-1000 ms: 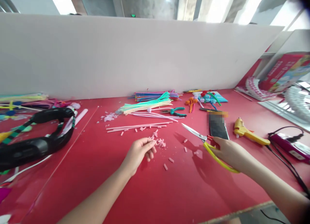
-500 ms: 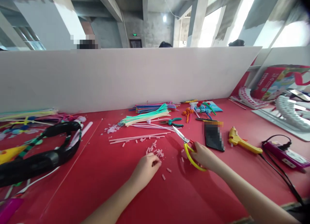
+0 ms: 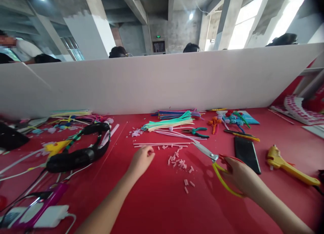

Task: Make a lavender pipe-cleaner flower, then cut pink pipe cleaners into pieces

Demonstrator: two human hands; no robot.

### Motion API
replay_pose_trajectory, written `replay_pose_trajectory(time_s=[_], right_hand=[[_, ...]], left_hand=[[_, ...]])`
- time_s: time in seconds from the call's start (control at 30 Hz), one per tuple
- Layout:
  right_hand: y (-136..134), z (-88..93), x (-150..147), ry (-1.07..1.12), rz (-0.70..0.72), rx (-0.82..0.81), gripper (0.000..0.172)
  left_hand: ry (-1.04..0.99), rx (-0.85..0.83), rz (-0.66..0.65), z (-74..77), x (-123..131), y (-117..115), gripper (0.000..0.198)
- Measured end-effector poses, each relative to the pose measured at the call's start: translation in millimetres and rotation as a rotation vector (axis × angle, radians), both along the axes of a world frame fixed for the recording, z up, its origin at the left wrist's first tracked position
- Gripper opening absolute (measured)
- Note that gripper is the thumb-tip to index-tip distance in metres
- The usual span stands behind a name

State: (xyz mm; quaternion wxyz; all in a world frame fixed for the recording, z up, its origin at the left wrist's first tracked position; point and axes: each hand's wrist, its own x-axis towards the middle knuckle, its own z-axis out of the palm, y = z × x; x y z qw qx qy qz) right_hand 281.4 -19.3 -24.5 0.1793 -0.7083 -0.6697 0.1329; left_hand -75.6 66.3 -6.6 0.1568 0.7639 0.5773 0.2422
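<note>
- Right hand (image 3: 236,173): we have it wrapped round the handles of the scissors (image 3: 214,157), a firm grip on the red and yellow loops.
- Scissors: right of the pink offcuts, blades looking pressed together, tips aimed forward and left, near the right end of the thin pink stems (image 3: 162,145).
- Left hand (image 3: 142,159): fingers curled in, just on our side of those stems – we can't tell if it's pinching anything.
- Pink offcuts (image 3: 181,164): short bits scattered on the red table (image 3: 157,203), between our two hands; a few lie nearer us.
- Thin pink stems: lying crosswise beyond the left hand, roughly parallel.
- Behind them: pale pink stems, then the mint-and-cream bundle (image 3: 172,121); teal-handled pliers (image 3: 197,131) just to the right.
- Our right side: black phone (image 3: 246,154) beyond the right hand, yellow glue gun (image 3: 286,166) farther right.
- Our left side: black padded ring (image 3: 73,161), well apart from the left hand.
- Far edge: white panel (image 3: 162,85) across the table – heads show above it.
</note>
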Motion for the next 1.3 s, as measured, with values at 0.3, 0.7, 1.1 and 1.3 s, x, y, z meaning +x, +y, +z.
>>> replay_pose_trajectory(time_s=[0.3, 0.7, 1.1, 1.3], right_hand=[[-20.8, -38.4, 23.7, -0.058, -0.103, -0.13, 0.041], [-14.7, 13.8, -4.2, -0.414, 0.002, -0.113, 0.027], [95.0, 18.9, -108.8, -0.127, 0.292, -0.016, 0.022], [93.6, 10.8, -113.8, -0.118, 0.395, -0.041, 0.027]], left_hand=[[0.191, 0.106, 0.135, -35.6, -14.5, 40.2, 0.011], [0.166, 0.029, -0.18, -17.0, 13.5, 34.0, 0.012], [0.021, 0.09, -0.152, -29.6, 45.4, 47.2, 0.017], [-0.029, 0.044, -0.301, -23.7, 49.7, 27.2, 0.019]])
